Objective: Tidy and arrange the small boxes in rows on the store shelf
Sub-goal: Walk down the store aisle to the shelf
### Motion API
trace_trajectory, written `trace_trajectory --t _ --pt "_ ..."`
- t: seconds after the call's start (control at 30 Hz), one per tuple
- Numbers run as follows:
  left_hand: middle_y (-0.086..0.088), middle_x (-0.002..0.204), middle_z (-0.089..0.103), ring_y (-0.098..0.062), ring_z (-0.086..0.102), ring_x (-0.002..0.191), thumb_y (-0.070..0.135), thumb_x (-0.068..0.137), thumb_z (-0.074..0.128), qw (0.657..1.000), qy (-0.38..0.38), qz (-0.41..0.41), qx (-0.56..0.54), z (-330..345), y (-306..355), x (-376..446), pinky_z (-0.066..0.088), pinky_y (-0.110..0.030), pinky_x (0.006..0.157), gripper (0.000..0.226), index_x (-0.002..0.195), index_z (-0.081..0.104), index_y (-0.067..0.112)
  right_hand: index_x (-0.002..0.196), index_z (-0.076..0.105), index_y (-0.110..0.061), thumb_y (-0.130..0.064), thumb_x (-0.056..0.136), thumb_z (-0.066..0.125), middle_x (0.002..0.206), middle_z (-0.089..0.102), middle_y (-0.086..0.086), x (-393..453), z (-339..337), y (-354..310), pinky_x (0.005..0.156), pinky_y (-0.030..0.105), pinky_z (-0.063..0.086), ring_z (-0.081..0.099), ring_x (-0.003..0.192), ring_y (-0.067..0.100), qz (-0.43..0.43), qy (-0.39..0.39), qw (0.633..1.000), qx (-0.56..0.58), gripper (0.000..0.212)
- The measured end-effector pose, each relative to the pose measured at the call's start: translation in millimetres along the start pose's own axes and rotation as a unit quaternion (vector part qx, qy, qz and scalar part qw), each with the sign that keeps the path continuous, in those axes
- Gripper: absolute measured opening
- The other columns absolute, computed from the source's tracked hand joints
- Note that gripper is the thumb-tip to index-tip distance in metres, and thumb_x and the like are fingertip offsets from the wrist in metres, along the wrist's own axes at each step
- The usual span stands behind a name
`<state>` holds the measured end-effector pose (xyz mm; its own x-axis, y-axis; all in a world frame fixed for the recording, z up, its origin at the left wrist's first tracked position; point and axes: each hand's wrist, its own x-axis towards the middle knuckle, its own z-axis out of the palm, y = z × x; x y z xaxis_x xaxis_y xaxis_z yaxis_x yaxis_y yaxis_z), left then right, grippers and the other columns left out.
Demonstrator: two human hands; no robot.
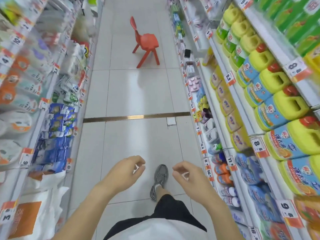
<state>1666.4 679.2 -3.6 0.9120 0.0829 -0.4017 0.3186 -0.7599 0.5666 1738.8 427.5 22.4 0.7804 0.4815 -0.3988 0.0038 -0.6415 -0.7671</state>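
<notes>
I look down a shop aisle between two shelf units. My left hand (127,170) and my right hand (186,172) hang in front of me over the floor, fingers loosely curled, holding nothing. Small boxes (190,68) stand on a low shelf on the right, further down the aisle, with pinkish packs (194,83) just nearer to me. Both hands are far from them. My grey shoe (160,179) is stepping forward between the hands.
A red plastic chair (147,44) stands in the aisle ahead. Yellow detergent jugs (277,80) fill the right shelves. Blue packets (57,129) and white bags (41,196) crowd the left shelves. A metal strip (136,116) crosses the tiled floor.
</notes>
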Motion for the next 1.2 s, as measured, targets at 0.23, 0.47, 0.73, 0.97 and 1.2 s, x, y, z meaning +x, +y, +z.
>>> trace_trajectory --t 0.23,0.47,0.73,0.97,1.2 --pt "0.022 0.102 0.062 0.002 0.059 0.09 0.043 0.096 0.045 0.999 0.022 -0.032 -0.006 -98.3 26.0 177.5 0.049 -0.018 0.078 0.023 0.111 0.06 0.032 0.104 0.066 -0.034 -0.033 0.095 0.062 0.098 0.068 -0.02 208.3 -106.0 -47.3 0.081 0.009 0.045 0.06 0.096 -0.009 -0.039 -0.031 0.998 -0.034 0.01" --pt "0.027 0.094 0.06 0.007 0.057 0.089 0.039 0.096 0.048 0.998 0.042 -0.044 -0.032 -193.8 31.2 351.4 0.049 -0.017 0.078 0.019 0.108 0.062 0.032 0.101 0.068 -0.029 -0.03 0.093 0.064 0.096 0.07 -0.017 417.6 -188.4 -107.2 0.078 0.007 0.043 0.062 0.093 -0.006 -0.062 -0.02 0.997 -0.05 0.009" --pt "0.02 0.101 0.063 -0.001 0.06 0.09 0.04 0.096 0.046 0.999 0.029 -0.005 -0.024 -323.9 21.9 592.6 0.047 -0.021 0.08 0.021 0.109 0.06 0.03 0.103 0.068 -0.029 -0.033 0.095 0.062 0.098 0.069 -0.019 636.9 -262.1 -168.3 0.082 0.01 0.045 0.061 0.095 -0.008 -0.039 -0.001 0.998 -0.041 0.01" --pt "0.017 0.104 0.064 -0.003 0.06 0.091 0.04 0.097 0.046 0.999 0.003 0.038 0.016 -438.6 50.8 776.8 0.048 -0.023 0.08 0.024 0.11 0.061 0.027 0.104 0.066 -0.033 -0.035 0.095 0.062 0.1 0.067 -0.021 777.4 -339.7 -201.1 0.085 0.013 0.047 0.06 0.097 -0.008 0.004 0.031 0.999 -0.024 0.01" --pt "0.019 0.103 0.063 -0.002 0.061 0.088 0.041 0.095 0.047 0.999 -0.02 0.026 0.015 -493.4 68.3 958.0 0.05 -0.023 0.077 0.023 0.108 0.06 0.029 0.106 0.068 -0.025 -0.03 0.094 0.063 0.101 0.068 -0.017 968.4 -413.7 -214.8 0.086 0.014 0.047 0.062 0.095 -0.007 -0.005 0.023 1.0 -0.014 0.013"
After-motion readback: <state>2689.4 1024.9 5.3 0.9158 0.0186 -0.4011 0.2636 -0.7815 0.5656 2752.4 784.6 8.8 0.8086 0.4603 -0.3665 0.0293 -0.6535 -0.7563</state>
